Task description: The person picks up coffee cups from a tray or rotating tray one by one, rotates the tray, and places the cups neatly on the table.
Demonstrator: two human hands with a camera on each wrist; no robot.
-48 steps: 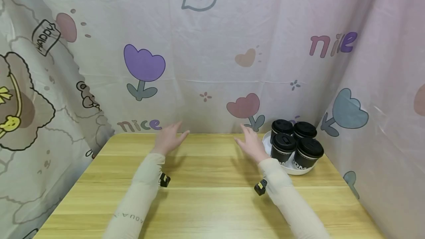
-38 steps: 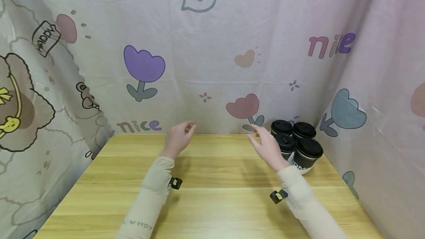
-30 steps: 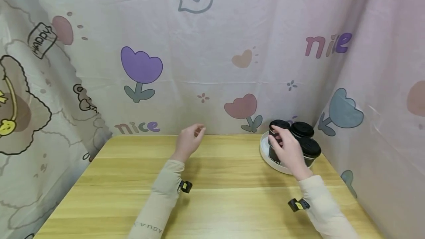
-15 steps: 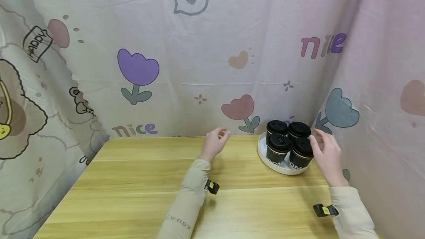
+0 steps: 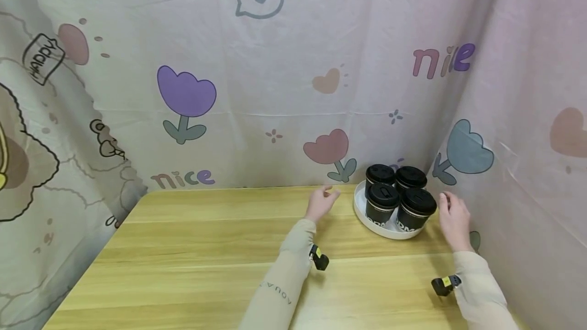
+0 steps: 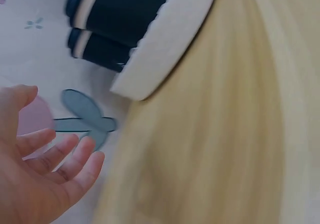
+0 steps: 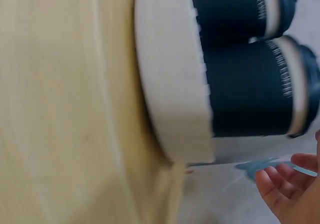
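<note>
On the right of the table in the head view stands a round white tray [image 5: 398,236] with several black paper coffee cups [image 5: 379,213] upright in it, each under a black lid. My left hand [image 5: 321,203] hovers left of the tray, apart from it; its fingers are loosely bent with nothing in them, as the left wrist view shows beside the tray wall [image 6: 165,43]. On the other side my right hand [image 5: 455,222] is close to the front right cup [image 5: 414,215], holding nothing. In the right wrist view its relaxed fingers [image 7: 270,186] are below the cup lids.
The wooden table [image 5: 206,248] extends left and toward the front. A printed curtain [image 5: 266,65] hangs right behind its far edge, and another side of it [image 5: 527,208] runs along the right, near the right hand. Wrist cameras [image 5: 319,257] sit on both sleeves.
Both hands have moved right: the left from the table's left part to beside the tray, the right across the cups to the tray's far right side. The tray and cups stay put.
</note>
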